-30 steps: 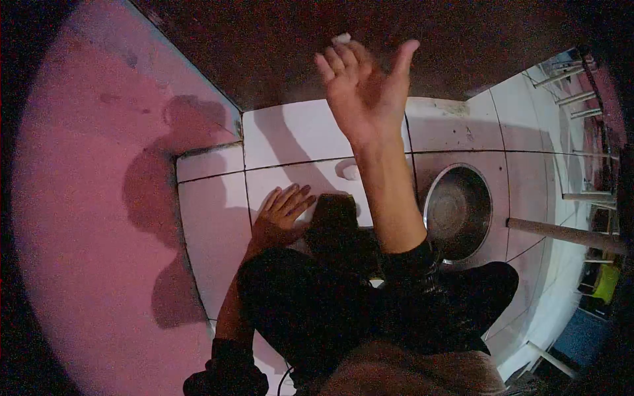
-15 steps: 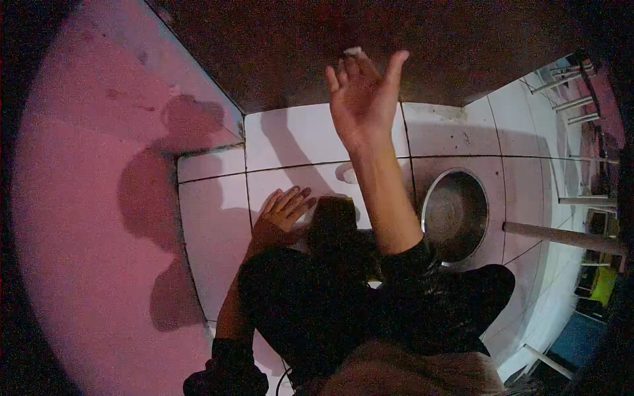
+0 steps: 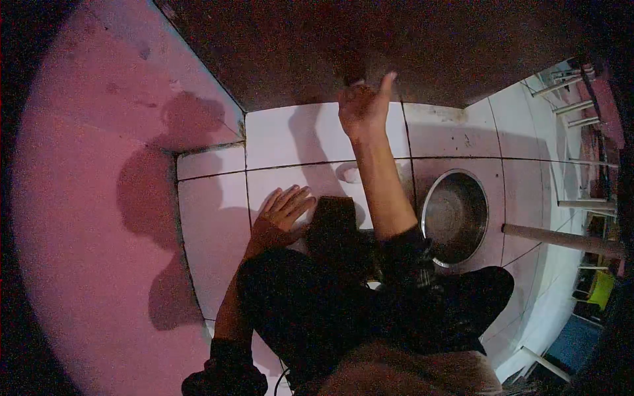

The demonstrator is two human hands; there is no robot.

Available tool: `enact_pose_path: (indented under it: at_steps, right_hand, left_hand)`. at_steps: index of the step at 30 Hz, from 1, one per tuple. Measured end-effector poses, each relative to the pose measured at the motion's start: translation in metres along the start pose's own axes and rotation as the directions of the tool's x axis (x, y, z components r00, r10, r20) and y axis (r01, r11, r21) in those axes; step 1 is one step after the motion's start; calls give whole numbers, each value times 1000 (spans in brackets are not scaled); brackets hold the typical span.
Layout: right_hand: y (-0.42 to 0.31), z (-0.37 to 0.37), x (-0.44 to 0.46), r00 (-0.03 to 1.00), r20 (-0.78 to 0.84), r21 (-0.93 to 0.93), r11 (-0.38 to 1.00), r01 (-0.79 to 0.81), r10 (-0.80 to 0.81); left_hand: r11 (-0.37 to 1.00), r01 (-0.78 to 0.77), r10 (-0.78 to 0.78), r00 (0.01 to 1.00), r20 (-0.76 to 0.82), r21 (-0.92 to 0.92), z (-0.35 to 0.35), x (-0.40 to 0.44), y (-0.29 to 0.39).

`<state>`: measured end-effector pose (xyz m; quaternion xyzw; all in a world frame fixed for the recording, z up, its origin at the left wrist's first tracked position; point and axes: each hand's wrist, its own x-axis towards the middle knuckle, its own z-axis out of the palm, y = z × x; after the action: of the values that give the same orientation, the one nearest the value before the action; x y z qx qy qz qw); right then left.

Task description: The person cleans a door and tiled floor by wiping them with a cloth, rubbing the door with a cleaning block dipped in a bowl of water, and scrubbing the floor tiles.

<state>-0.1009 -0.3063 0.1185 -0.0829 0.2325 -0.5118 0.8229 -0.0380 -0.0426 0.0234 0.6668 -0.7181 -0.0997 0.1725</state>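
The fingers of the right hand (image 3: 365, 112) bend away from the view toward the dark brown, flat upright panel (image 3: 297, 53), thumb held apart; in this grainy light I cannot tell whether they pinch the small pale bit (image 3: 357, 83) at their tips or touch the panel. The panel lies straight ahead of them, its long lower edge running crosswise to the forearm, far nearer this hand than the left hand (image 3: 282, 212), which rests with fingers slightly spread on the white floor tiles (image 3: 277, 142) beside a dark, blocky shape (image 3: 333, 224). Bare tile opens left of the right wrist, a small whitish lump (image 3: 352, 175) lies left of the forearm, and the round, steel-rimmed basin (image 3: 456, 218) sits close on its right.
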Motion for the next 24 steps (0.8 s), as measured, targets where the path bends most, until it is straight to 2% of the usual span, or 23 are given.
enact_pose_path:
  at_steps: [2, 4, 8, 9, 12, 15, 18, 21, 24]
  right_hand:
    - [-2, -19, 11, 998, 36, -5, 999, -47, 47]
    - [-13, 10, -6, 998, 60, -58, 998, -26, 30]
    - [-2, 12, -5, 995, 52, -130, 987, 90, -83]
    - [6, 4, 0, 996, 61, -172, 982, 78, -68]
    - [14, -28, 25, 992, 116, -107, 994, -33, 45]
    - [-8, -6, -1, 986, 132, -125, 988, -85, 102]
    - [-6, 15, -9, 997, 18, -119, 991, -67, 70]
    - [20, -10, 14, 994, 67, -137, 988, -74, 83]
    - [24, -17, 13, 980, -27, -69, 978, -199, 197]
  left_hand:
    - [1000, -23, 22, 1000, -6, -17, 2, 0, -4]
    - [1000, -15, 15, 1000, -13, -18, 6, -3, -4]
    - [999, -36, 36, 999, 1, -1, 5, 0, -5]
    - [999, -42, 42, 999, 1, -2, 3, 1, -6]
    - [1000, -28, 27, 999, -27, -10, 1, -1, -3]
    - [1000, -11, 11, 1000, -5, -24, 1, -1, -3]
    - [1000, 6, -6, 1000, -17, -8, 2, -1, -1]
    - [1000, 3, -3, 1000, -9, -3, -2, 0, 0]
    - [1000, -13, 13, 1000, -21, -1, -1, -2, -2]
